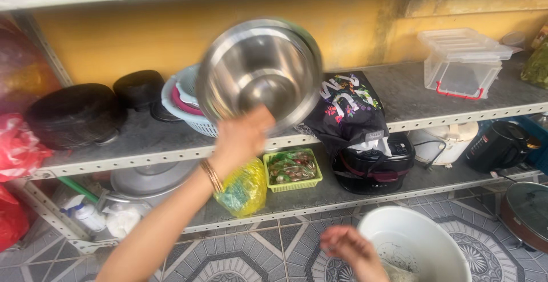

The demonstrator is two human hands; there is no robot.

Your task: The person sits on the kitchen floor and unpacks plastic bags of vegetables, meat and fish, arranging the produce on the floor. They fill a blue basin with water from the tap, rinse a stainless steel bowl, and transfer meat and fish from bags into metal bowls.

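Steel bowl point(260, 71) in left hand point(242, 139)

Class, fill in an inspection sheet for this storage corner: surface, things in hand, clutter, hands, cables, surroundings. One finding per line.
Surface: patterned tiled floor; grey metal shelves against a yellow wall.
Things in hand: steel bowl raised in front of the shelf, its hollow facing the camera; white tub on the floor.
Clutter: black pots, stacked plastic baskets, dark printed bag, clear lidded box, green basket, yellow bag, black cooker, white cooker, spray bottle.
Hands: left hand grips the bowl's lower rim; right hand, blurred, at the tub's edge.
Cables: one dark cord by the white cooker.
Surroundings: red plastic bags at left.
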